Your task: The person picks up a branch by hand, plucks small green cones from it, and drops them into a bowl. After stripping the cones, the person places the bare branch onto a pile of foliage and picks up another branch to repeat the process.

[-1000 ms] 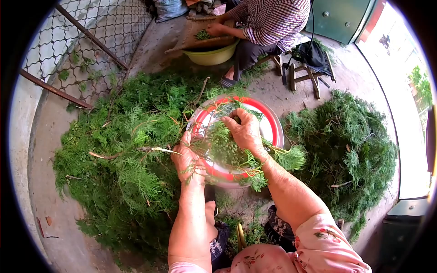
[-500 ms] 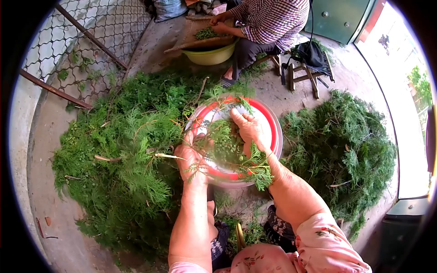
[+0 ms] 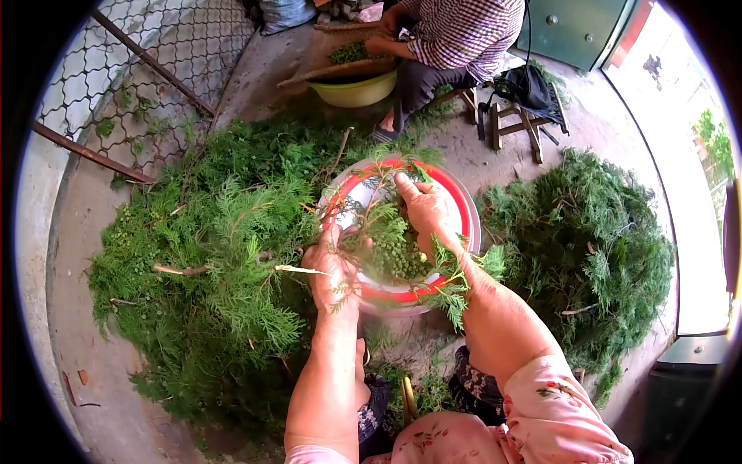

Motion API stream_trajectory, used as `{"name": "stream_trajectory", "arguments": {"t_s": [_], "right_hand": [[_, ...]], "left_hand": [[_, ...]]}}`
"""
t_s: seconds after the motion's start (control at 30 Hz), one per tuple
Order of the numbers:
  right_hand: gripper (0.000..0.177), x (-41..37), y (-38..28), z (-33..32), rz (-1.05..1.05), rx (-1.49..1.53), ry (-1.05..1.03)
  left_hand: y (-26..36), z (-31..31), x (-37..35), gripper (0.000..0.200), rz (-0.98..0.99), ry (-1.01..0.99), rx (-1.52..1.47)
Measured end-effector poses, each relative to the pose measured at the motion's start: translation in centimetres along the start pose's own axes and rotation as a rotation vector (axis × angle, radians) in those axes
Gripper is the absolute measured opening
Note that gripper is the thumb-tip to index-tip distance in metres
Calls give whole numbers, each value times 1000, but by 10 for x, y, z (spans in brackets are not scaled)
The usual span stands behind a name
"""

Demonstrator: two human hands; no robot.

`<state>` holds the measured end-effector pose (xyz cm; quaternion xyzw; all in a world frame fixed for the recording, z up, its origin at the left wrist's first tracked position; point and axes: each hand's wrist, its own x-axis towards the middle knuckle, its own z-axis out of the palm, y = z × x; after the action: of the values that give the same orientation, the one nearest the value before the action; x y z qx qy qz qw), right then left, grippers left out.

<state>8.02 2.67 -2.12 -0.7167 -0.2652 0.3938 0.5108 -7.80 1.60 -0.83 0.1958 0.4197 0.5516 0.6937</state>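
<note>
My left hand [image 3: 334, 271] is closed round a leafy conifer branch [image 3: 379, 224], its pale broken stem end sticking out to the left. The sprays of this branch hang over a white basin with a red rim [image 3: 464, 205]. Small green cones [image 3: 400, 263] lie in the basin below. Over the basin's right half, my right hand [image 3: 431, 213] is closed beside the sprays, thumb raised and fingers curled inward. What its fingertips pinch is hidden. Loose sprays cross in front of my right wrist.
Cut conifer branches form a large heap [image 3: 185, 309] at left and another pile [image 3: 580, 247] at right. Ahead, a seated person in a checked shirt [image 3: 471, 39] works over a woven tray [image 3: 309, 73] on a yellow basin [image 3: 355, 93]. A wooden folding stool [image 3: 529, 127] holds a black bag.
My left hand has shifted slightly right with the branch, and the sprays have swung. More of the green cones show in the basin. The other person's hands have moved over their tray.
</note>
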Motion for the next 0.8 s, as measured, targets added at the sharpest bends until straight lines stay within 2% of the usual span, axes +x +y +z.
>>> {"name": "stream_trajectory", "arguments": {"t_s": [0.07,0.17,0.3,0.4,0.5,0.63,0.67,0.8], "right_hand": [[41,-1,2,1,38,97,-14],[38,0,5,2,72,384,-158],[39,9,13,5,70,414,-235],[43,-2,-1,2,-257,-55,33],[47,-12,-24,-7,-285,-425,110],[48,-15,-30,-10,-16,-162,124],[50,-6,-16,-8,-26,-67,99],[51,4,-7,-13,-32,-20,-30]], "left_hand": [[-1,8,0,21,41,23,-46],[0,-3,6,22,17,57,-9],[2,0,2,23,22,53,37],[0,-8,3,23,-9,41,114],[8,-4,-8,20,-57,1,114],[3,0,-4,22,-18,22,59],[0,-2,-1,23,4,2,34],[4,0,-5,19,1,20,46]]}}
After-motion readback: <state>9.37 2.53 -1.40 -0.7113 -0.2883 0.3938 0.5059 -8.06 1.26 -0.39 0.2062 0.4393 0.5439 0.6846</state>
